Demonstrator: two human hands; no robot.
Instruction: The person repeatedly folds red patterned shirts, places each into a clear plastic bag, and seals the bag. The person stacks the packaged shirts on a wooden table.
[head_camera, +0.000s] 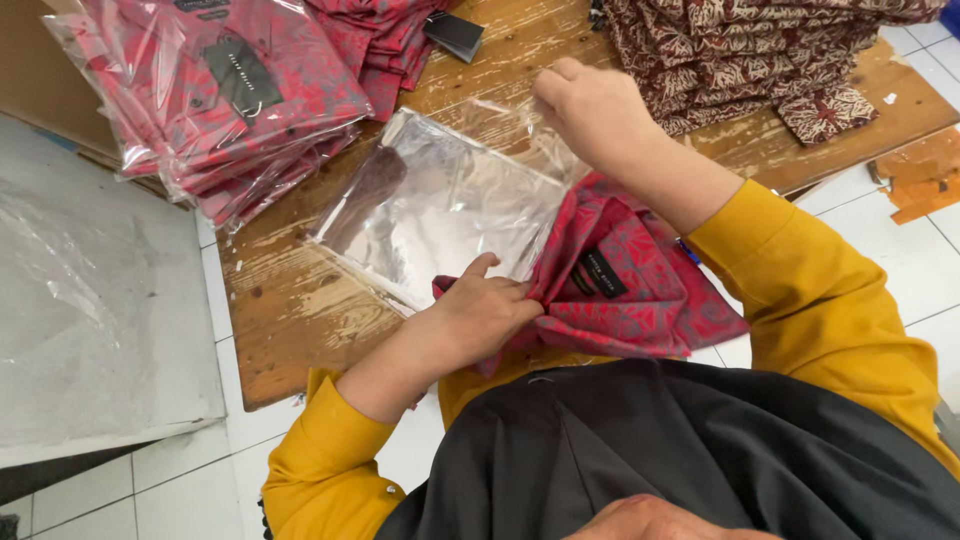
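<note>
Two hands worked one folded red shirt at the mouth of a clear plastic bag.

The left hand pinched the shirt's near-left corner; the right hand gripped the bag's far edge, lifting it open. The empty bag lay left of the shirt on the wooden table. Bagged red shirts were stacked beyond, and loose shirts to the far right.

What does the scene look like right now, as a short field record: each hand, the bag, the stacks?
left hand: grips folded red patterned shirt at its near edge
right hand: holds up mouth of clear plastic bag
bag: empty, lying on wooden board
bagged shirts: stacked at far left
unbagged shirts: piled at far right
</note>
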